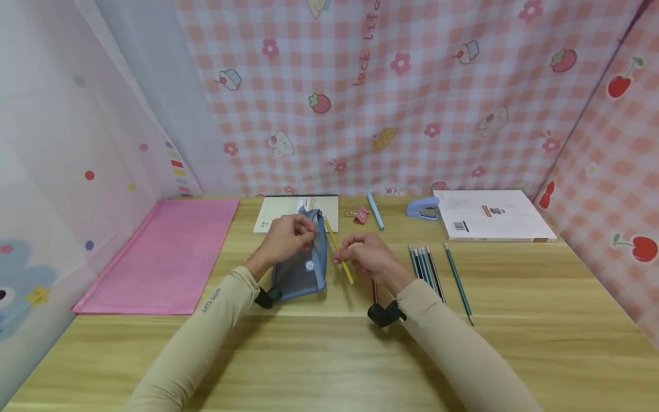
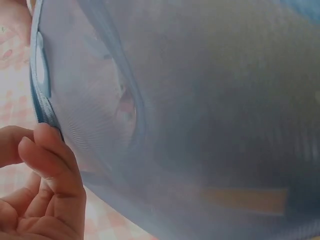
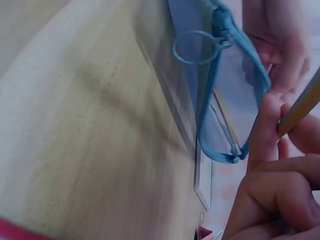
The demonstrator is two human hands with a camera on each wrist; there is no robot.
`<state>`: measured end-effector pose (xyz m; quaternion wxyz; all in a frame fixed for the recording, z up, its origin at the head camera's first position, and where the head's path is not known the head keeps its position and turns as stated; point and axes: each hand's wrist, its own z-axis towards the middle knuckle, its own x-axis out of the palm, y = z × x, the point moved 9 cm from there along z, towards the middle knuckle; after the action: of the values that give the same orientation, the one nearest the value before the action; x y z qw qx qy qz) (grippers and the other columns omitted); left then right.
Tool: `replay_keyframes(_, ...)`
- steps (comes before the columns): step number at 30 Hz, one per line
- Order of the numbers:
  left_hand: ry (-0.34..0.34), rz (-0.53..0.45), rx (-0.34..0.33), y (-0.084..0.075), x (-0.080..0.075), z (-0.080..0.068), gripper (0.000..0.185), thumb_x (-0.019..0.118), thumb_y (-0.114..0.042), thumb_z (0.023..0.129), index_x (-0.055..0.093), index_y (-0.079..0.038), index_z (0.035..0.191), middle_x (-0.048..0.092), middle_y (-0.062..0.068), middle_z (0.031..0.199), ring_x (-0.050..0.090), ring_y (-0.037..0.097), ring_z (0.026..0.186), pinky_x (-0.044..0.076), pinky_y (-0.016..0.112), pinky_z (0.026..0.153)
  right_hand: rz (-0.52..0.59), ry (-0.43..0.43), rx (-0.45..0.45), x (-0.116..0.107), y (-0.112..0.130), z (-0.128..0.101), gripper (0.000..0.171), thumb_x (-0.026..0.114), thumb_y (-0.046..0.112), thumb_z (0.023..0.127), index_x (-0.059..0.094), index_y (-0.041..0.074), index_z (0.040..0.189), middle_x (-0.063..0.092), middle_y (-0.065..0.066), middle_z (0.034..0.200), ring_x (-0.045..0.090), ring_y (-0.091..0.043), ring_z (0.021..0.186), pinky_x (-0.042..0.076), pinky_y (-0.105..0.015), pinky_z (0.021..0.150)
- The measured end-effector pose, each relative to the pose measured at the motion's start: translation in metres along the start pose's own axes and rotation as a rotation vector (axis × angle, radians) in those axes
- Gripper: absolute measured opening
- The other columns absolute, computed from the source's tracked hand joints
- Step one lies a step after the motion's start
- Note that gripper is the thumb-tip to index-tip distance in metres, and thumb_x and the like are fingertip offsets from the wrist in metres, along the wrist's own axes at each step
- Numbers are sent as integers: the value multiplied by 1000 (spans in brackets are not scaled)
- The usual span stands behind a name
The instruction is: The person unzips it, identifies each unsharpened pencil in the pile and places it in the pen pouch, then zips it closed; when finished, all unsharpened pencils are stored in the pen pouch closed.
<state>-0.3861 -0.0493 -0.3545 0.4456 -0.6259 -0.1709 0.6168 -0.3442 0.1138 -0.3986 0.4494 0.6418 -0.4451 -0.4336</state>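
My left hand [image 1: 285, 237] pinches the top edge of a blue-grey mesh pencil pouch [image 1: 296, 274], which stands tilted on the table. In the right wrist view, the pouch's zipper [image 3: 206, 117] is undone, its mouth gapes, and a ring pull [image 3: 176, 49] hangs at one end. A thin yellow strip [image 3: 226, 116] shows through that mouth. My right hand [image 1: 373, 257] pinches a yellow pencil [image 1: 348, 273] between thumb and fingers, just right of the pouch. Several dark and green pencils [image 1: 426, 266] lie right of this hand, one green pencil [image 1: 458, 280] apart from them.
A pink folder [image 1: 159, 257] lies at left. Along the back are a notepad [image 1: 270, 212] behind the pouch, a pink binder clip [image 1: 361, 215], a light blue pen [image 1: 376, 212], a lilac stapler [image 1: 419, 209] and a white book [image 1: 494, 217]. Another pencil [image 1: 375, 292] is partly hidden by my right wrist.
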Motion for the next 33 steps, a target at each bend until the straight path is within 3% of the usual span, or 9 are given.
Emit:
replay_keyframes(4,17,-39,2,-4,5,-1,14,64,-3,90,69,1,102,74,14,83,63,7,60,55,21,59,-6,-56,2,2,0,7,11,72,9,87,61,10,85,72,5,67,27,-6,39,21,-22,40)
replay_keyframes(8,43,-97,15,-9,11,-1,13,63,-2,90,68,3,101,74,15,83,63,7,61,57,24,61,-3,-105,10,7,1,13,8,69,3,87,62,6,84,56,7,57,30,-7,42,24,-22,42)
replay_keyframes(11,61,-133,20,-10,16,1,12,62,-2,91,68,2,101,73,13,82,63,7,61,56,24,62,-33,-131,0,11,5,16,2,66,2,88,66,3,87,47,6,63,37,-7,51,29,-20,46)
replay_keyframes(15,51,-163,4,-8,15,1,12,62,-3,92,68,1,103,73,12,82,63,8,62,57,25,62,-37,-185,-4,10,9,17,4,67,3,87,66,4,84,53,5,66,40,-7,53,31,-20,47)
replay_keyframes(19,10,-193,-33,-4,8,1,12,63,-4,93,67,2,102,73,10,80,64,9,62,58,25,63,73,-231,9,6,6,15,12,70,0,86,62,6,78,58,3,59,36,-6,42,27,-21,42)
replay_keyframes(22,10,-220,-49,-3,8,1,12,62,-3,93,66,3,103,72,8,79,63,8,63,59,25,65,118,-228,-9,6,7,15,11,69,0,86,62,5,79,55,2,54,40,-6,40,30,-21,43)
replay_keyframes(26,29,-220,-41,-4,10,2,12,62,-3,93,66,4,103,70,5,76,63,7,63,59,24,65,77,-204,-34,10,13,18,7,69,3,88,65,3,83,48,4,49,44,-6,41,36,-21,44)
replay_keyframes(33,89,-227,-44,-2,15,1,12,61,-3,95,65,3,104,71,6,79,64,10,65,58,26,67,30,-162,7,9,13,20,7,73,7,88,70,1,90,46,5,49,37,-5,38,30,-21,41)
